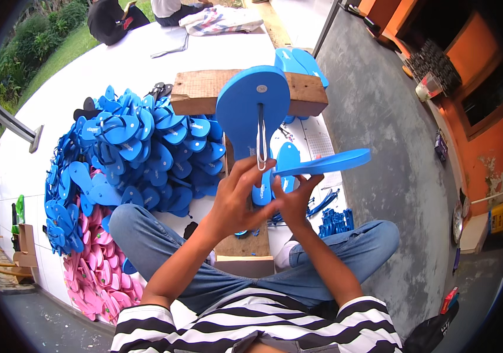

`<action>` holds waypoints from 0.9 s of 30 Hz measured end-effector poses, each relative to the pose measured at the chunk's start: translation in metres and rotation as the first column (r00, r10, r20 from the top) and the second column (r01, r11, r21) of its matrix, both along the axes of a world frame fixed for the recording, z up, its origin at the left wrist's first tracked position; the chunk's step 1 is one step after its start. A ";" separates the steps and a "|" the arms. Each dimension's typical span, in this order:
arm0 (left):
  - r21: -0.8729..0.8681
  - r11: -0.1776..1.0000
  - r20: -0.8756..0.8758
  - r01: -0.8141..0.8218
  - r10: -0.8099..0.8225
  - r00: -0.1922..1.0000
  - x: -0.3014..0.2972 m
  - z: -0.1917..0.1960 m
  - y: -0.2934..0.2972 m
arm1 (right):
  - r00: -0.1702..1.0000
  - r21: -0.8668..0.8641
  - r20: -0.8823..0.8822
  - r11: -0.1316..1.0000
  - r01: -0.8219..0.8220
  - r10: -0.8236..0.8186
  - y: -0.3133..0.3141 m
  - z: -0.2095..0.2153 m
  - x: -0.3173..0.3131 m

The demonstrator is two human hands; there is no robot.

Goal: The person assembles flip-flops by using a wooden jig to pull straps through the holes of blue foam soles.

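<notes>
A large blue flip-flop sole (236,117) stands upright in front of me, its wide end overlapping a wooden beam (198,88). Along its face runs a thin, looped metal wire tool (261,138). My left hand (233,203) is closed, fingers bent around the lower end of this tool, against the sole. Close beside it, my right hand (296,203) grips a second blue flip-flop (334,162) from below, seen edge-on and pointing right. Part of another blue piece (262,191) with light print shows between the hands.
Left of me lies a big heap of blue flip-flops (139,147), with pink flip-flops (101,265) nearer. Blue straps (337,222) sit by my right knee. Behind the beam is a blue pair (301,62). Farther back are a cloth (222,20) and other people.
</notes>
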State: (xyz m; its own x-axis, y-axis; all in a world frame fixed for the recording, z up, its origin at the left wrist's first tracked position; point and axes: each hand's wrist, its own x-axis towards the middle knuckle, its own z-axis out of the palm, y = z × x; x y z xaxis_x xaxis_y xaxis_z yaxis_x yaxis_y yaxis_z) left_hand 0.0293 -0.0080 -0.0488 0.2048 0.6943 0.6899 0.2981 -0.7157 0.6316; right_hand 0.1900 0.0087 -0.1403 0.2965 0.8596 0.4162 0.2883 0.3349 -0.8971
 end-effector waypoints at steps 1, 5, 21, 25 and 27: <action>0.056 0.998 0.026 0.028 -0.030 0.999 0.000 0.010 -0.004 | 0.996 0.041 0.092 0.999 0.011 -0.015 -0.004 0.000 0.001; 0.294 0.955 0.001 0.027 -0.029 1.000 -0.005 0.028 0.001 | 0.977 0.104 0.179 0.985 -0.136 0.117 -0.015 -0.012 0.004; 0.273 0.961 0.158 0.050 -0.096 0.983 -0.031 0.049 0.011 | 0.885 0.561 0.390 0.696 -0.448 0.255 -0.003 0.118 0.003; 0.253 0.967 0.188 0.020 -0.070 0.980 -0.028 0.051 0.016 | 0.896 0.560 0.355 0.707 -0.431 0.265 0.003 0.120 -0.001; 0.255 0.967 0.188 0.011 -0.060 0.980 -0.027 0.054 0.020 | 0.893 0.548 0.368 0.716 -0.432 0.257 0.006 0.122 0.000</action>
